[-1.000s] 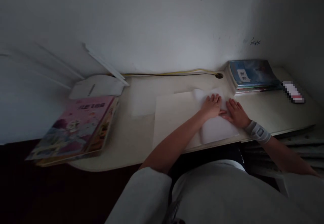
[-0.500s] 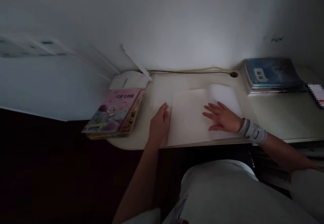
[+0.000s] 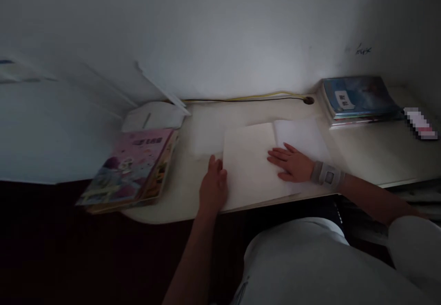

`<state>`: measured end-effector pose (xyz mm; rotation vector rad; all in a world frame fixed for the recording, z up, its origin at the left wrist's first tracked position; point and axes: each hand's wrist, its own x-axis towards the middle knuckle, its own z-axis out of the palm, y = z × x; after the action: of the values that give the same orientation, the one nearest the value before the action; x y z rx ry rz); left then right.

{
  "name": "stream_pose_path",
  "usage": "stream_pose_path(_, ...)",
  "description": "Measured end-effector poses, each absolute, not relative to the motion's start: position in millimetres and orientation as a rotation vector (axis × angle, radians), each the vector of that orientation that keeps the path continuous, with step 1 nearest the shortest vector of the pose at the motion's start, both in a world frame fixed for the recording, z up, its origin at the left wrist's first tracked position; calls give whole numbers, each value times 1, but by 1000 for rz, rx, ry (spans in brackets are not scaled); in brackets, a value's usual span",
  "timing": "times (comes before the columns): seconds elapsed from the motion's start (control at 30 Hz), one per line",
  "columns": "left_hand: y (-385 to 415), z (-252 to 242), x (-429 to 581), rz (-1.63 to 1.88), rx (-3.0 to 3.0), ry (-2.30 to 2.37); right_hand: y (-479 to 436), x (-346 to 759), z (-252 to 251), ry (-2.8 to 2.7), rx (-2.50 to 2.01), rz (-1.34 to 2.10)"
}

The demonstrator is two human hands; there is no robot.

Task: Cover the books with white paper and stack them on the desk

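A blank booklet or folded sheet of paper lies spread on the desk, with a cream left side (image 3: 248,172) and a whiter right side (image 3: 299,132). My right hand (image 3: 294,163) rests flat near the fold between the two sides, fingers stretched out to the left. It wears a grey wrist band (image 3: 329,176). Beside the lower left edge of the cream side is my left hand (image 3: 213,188), its fingers loosely bent and pointing away from me. Its thumb is close to that edge, and nothing shows in its grasp. Another pale sheet (image 3: 206,130) appears faintly behind it.
Books with a pink cover (image 3: 138,158) overhang the desk's left end, before a white router (image 3: 151,115) with antennas. A stack of blue-covered books (image 3: 361,96) and a blurred-out phone (image 3: 421,123) are at right. Cables (image 3: 241,98) run along the wall to a desk hole (image 3: 308,100).
My right hand has settled flatter and slightly nearer the fold, and the right side lies flatter. My left hand's fingers have bent a little more. The view has shifted slightly.
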<state>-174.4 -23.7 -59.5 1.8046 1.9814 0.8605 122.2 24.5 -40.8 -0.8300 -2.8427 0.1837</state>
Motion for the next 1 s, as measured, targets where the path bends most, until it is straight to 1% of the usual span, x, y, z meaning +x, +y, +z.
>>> stream_pose_path(0.2, -24, -59, -174, 901, 1762, 1988, 17, 125, -31, -2792, -980, 162)
stream_pose_path(0.47, -24, -57, -172, 860, 1761, 2007, 8, 120, -2, -2858, -1096, 38)
stream_pose_path(0.6, -23, -55, -169, 845, 1747, 2047, 2, 133, 5, -2870, -1150, 29)
stream_pose_path(0.8, -21, -53, -166, 651, 1878, 2110, 1, 152, -6, -2787, -1175, 104)
stream_pose_path(1.0, -23, -53, -168, 667, 1998, 2064, 10, 128, -26, -2651, -1174, 135)
